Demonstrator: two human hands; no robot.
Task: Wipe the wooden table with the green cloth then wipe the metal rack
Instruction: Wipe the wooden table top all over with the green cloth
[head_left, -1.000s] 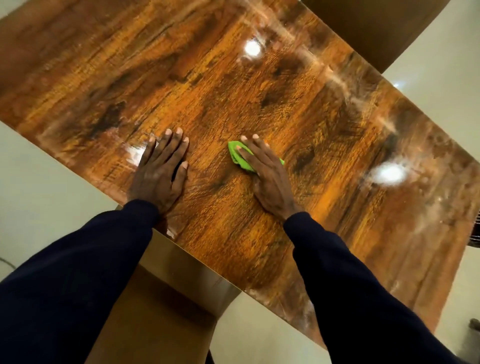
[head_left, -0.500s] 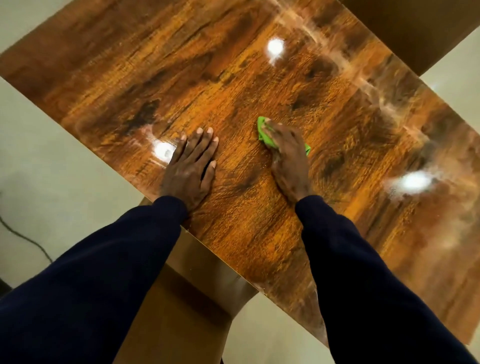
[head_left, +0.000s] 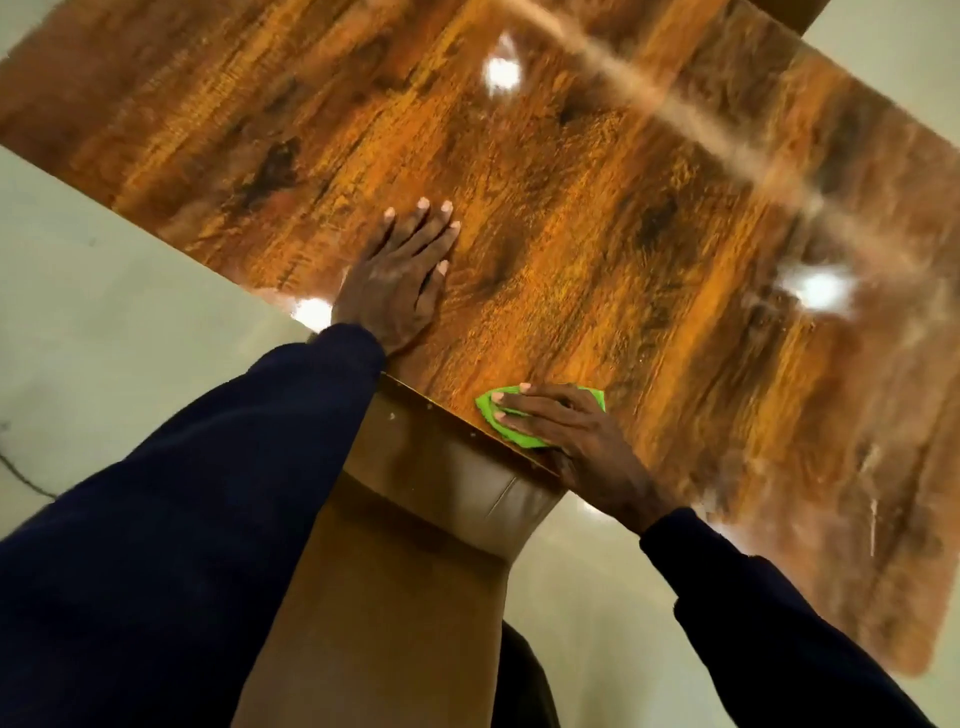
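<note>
The glossy wooden table (head_left: 597, 218) fills most of the view, its near edge running diagonally. My right hand (head_left: 566, 431) presses the folded green cloth (head_left: 519, 439) flat against the table right at the near edge, fingers pointing left. My left hand (head_left: 397, 280) lies flat on the tabletop with fingers spread, a little further in and to the left of the cloth. Both arms wear dark blue sleeves. No metal rack is in view.
A brown chair back (head_left: 395, 571) stands tucked against the table's near edge, directly below the two hands. Pale floor (head_left: 114, 332) shows to the left and right of the table. Ceiling-light reflections (head_left: 501, 73) glare on the tabletop.
My right hand has dragged the green cloth from the middle of the table back to the near edge. My left hand stays flat on the table. The view has shifted.
</note>
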